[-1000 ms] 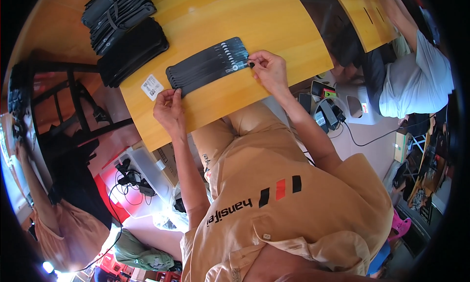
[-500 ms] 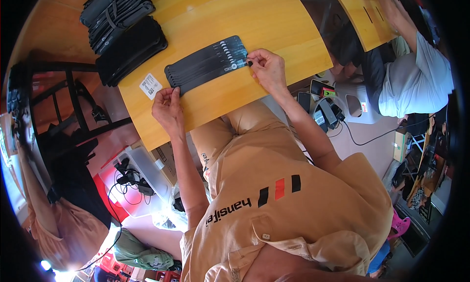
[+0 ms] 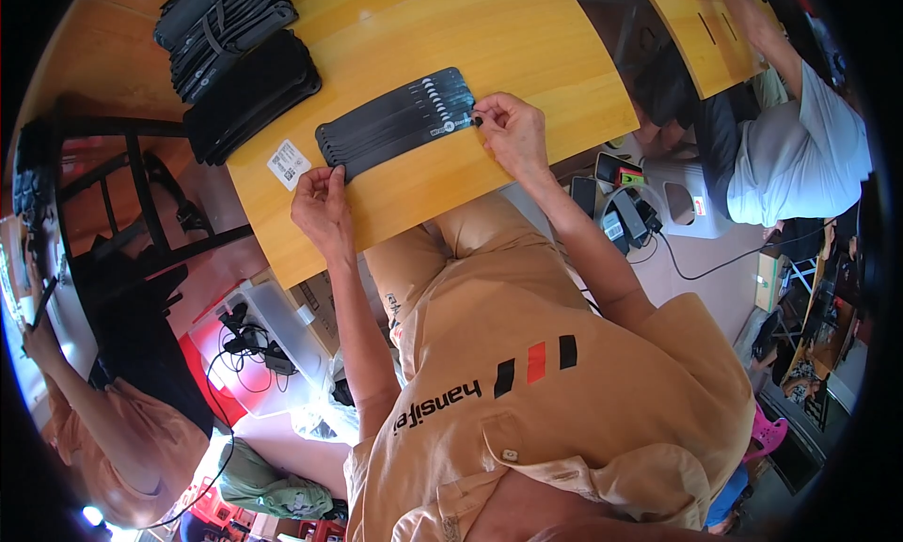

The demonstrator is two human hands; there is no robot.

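Note:
A fanned stack of flat black strips with white print (image 3: 381,128) lies slantwise on the yellow wooden table (image 3: 451,24). At the near left corner of the stack is my left hand (image 3: 323,211), its thumb and fingertips closed on the edge. My right hand (image 3: 515,135) pinches a small black piece (image 3: 477,120) at the stack's right end; whether that piece belongs to the strips I cannot tell. Beside my left hand lies a white printed label (image 3: 288,164).
Black piles of similar strips, one pile (image 3: 254,98) loose and one bundle (image 3: 221,29) banded, sit at the far left. Below the table stand a clear bin with cables (image 3: 292,349) and a pale bin (image 3: 691,199). Co-workers are at left (image 3: 132,438) and right (image 3: 800,151).
My hands and the stack stay almost where they were, with the right hand shifted very slightly left. The co-worker at left has raised an arm holding a dark, thin object.

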